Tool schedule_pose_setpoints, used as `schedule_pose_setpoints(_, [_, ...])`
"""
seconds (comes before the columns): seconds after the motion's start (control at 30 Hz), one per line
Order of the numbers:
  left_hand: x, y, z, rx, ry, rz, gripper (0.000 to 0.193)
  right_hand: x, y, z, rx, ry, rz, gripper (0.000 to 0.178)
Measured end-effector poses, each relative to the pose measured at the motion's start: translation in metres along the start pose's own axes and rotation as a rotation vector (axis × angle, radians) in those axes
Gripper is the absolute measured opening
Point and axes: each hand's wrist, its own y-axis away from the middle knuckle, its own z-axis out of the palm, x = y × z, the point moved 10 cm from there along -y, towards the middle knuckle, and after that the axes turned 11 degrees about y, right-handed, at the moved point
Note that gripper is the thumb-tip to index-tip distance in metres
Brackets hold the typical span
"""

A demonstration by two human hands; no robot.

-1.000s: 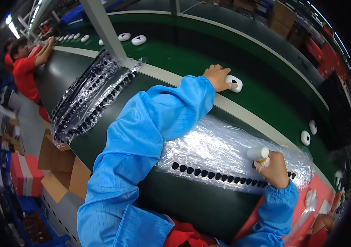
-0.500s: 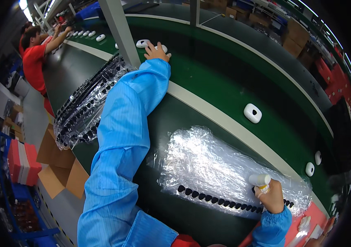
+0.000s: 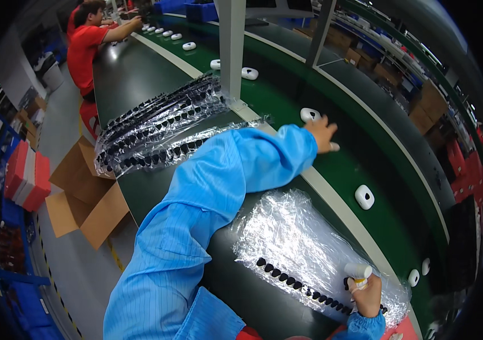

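Green conveyor (image 3: 281,92): left hand (image 3: 322,135) spread above it, beside white case (image 3: 310,115); right hand (image 3: 369,296) clasps bottle (image 3: 358,271) nearside; apparent reach, grasp requires closure

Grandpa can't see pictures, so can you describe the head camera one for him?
A blue-sleeved left hand reaches over a green conveyor belt beside a rounded white casing; the right hand holds a white cylindrical container over clear plastic film lined with black pieces.

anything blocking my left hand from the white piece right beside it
Nothing visible stands between the left hand and the nearest white piece on the green belt; whether they touch is unclear.
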Motion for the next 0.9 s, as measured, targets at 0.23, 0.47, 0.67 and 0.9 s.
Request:
schedule_pose_setpoints(0.23, [0.187, 0.167, 0.021, -0.167, 0.288, 0.798, 0.034, 0.01, -0.005, 0.02, -0.152, -0.12, 0.047, 0.02])
schedule_pose_setpoints(0.47, [0.194, 0.215, 0.062, -0.455, 0.569, 0.753, 0.02, 0.019, -0.01, 0.032, -0.258, -0.133, 0.143, 0.017])
schedule_pose_setpoints(0.67, [0.192, 0.213, 0.073, -0.466, 0.545, 0.775, 0.021, 0.023, -0.014, 0.027, -0.177, -0.118, 0.044, 0.015])
schedule_pose_setpoints(0.9, [0.191, 0.214, 0.072, -0.463, 0.554, 0.767, 0.02, 0.018, -0.012, 0.028, -0.198, -0.122, 0.122, 0.016])
